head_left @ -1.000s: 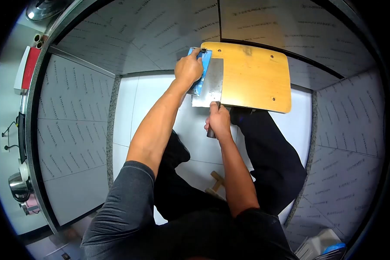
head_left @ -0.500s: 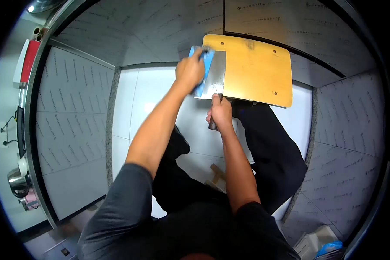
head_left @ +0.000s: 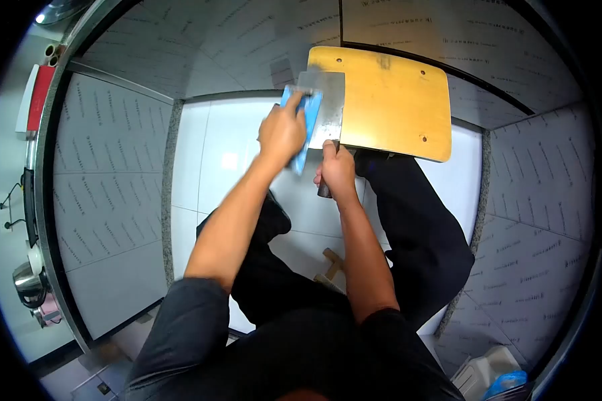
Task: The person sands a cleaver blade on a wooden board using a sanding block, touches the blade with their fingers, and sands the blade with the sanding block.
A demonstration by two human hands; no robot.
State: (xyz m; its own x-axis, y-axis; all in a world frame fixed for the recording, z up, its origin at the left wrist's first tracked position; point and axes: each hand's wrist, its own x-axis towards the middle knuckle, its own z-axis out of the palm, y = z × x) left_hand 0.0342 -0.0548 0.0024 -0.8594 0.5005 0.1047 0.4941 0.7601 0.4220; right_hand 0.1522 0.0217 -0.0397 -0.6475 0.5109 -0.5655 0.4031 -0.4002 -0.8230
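A cleaver with a broad grey blade [head_left: 330, 107] lies flat over the left part of a yellow wooden board [head_left: 394, 100]. My right hand [head_left: 336, 170] is wrapped round its dark handle, below the board's front edge. In my left hand [head_left: 282, 134] is a flat blue block [head_left: 312, 120], slightly blurred, held along the blade's left edge. The fingers rest on top of the block, near a dark part at its far end. Whether the block touches the blade cannot be made out.
Below my arms a small wooden piece [head_left: 330, 264] stands near the white tiled floor [head_left: 227, 140]. Grey cabinet panels [head_left: 107, 167] surround the floor. A metal kettle [head_left: 28, 281] and a red-and-white box [head_left: 40, 97] sit at the far left; a blue bag [head_left: 506, 383] is at bottom right.
My left hand and the blue block have moved down and slightly left along the blade, uncovering the blade's far left corner. My right hand keeps its hold; the whole view has shifted a little.
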